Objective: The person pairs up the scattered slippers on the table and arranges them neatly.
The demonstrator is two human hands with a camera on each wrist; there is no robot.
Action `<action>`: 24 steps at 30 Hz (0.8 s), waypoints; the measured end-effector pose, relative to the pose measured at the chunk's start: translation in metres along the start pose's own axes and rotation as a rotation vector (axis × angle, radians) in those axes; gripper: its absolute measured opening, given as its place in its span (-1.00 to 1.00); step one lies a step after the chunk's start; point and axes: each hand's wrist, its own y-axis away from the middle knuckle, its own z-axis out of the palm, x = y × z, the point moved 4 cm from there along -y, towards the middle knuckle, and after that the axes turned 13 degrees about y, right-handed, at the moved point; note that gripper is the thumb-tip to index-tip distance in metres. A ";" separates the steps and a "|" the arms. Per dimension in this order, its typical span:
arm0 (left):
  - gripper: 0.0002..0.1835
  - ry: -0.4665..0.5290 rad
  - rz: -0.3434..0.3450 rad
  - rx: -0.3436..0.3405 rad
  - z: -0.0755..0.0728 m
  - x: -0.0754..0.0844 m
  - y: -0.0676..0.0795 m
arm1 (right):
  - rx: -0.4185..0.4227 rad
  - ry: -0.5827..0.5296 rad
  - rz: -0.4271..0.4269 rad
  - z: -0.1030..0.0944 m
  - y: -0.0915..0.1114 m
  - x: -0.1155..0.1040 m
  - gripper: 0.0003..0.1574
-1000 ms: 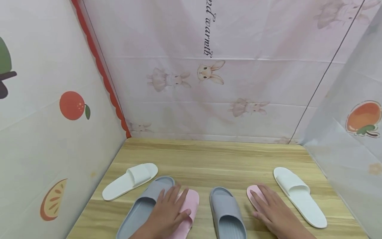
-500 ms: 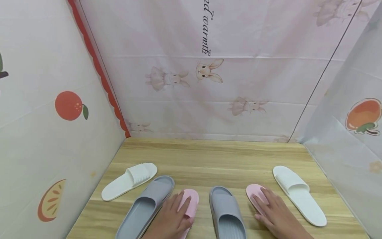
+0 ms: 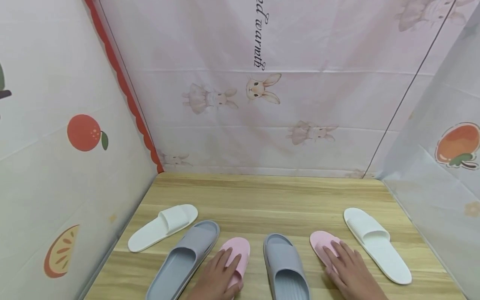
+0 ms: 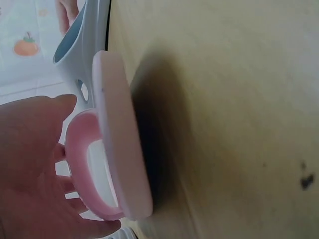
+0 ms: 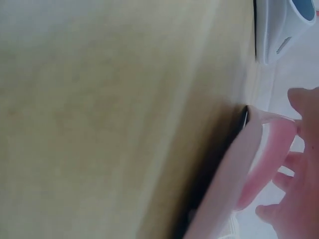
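Note:
My left hand (image 3: 217, 275) lies over the strap of a pink slipper (image 3: 241, 248), fingers extended towards its toe. In the left wrist view the hand is at the pink strap (image 4: 79, 149), and its thumb stands apart from it. Over the other pink slipper (image 3: 319, 241), my right hand (image 3: 350, 271) rests with fingers spread on the strap. The right wrist view has that strap (image 5: 274, 162) beside the fingers. Both hands hide the heel ends of the pink slippers in the head view. A grey slipper (image 3: 198, 239) flanks the left pink one.
Between the hands stands a second grey slipper (image 3: 285, 258). White slippers lie on the outer sides, one at left (image 3: 176, 218) and one at right (image 3: 388, 252). The wooden board (image 3: 262, 196) meets printed cloth walls (image 3: 225, 146) at the back and both sides.
My left hand has drawn back and shifted right, off the grey slipper's edge, so more of the pink toe shows. My right hand has slid back slightly, uncovering more pink strap.

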 end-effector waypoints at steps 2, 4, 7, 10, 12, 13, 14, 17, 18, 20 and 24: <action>-0.32 -0.009 0.005 0.025 0.000 0.001 0.001 | -0.012 0.006 0.022 0.000 0.001 0.000 -0.40; -0.33 0.015 -0.018 0.025 0.000 0.002 0.001 | -0.002 0.012 0.018 -0.002 0.001 0.001 -0.40; -0.34 0.100 -0.091 -0.017 -0.001 0.004 -0.001 | 0.008 0.013 -0.004 -0.003 0.000 0.002 -0.41; -0.35 0.191 -0.177 -0.073 -0.001 0.005 -0.003 | 0.014 0.006 -0.017 -0.004 -0.002 0.003 -0.41; -0.36 0.235 -0.231 -0.108 0.000 0.006 -0.005 | 0.026 -0.003 -0.022 -0.005 -0.002 0.004 -0.41; -0.36 0.250 -0.253 -0.119 0.000 0.006 -0.006 | 0.037 -0.008 -0.025 -0.005 -0.003 0.004 -0.40; -0.37 0.259 -0.270 -0.125 0.001 0.007 -0.006 | 0.051 -0.012 -0.028 -0.006 -0.003 0.004 -0.40; -0.39 0.273 -0.311 -0.128 0.002 0.007 -0.008 | 0.091 -0.023 -0.037 -0.006 -0.004 0.004 -0.40; -0.40 0.273 -0.318 -0.123 0.002 0.007 -0.008 | 0.099 -0.025 -0.038 -0.006 -0.004 0.004 -0.40; -0.41 0.272 -0.328 -0.110 0.003 0.008 -0.009 | 0.106 -0.026 -0.035 -0.006 -0.004 0.005 -0.42; -0.42 0.251 -0.322 -0.073 0.003 0.009 -0.010 | 0.103 -0.020 -0.028 -0.005 -0.005 0.004 -0.38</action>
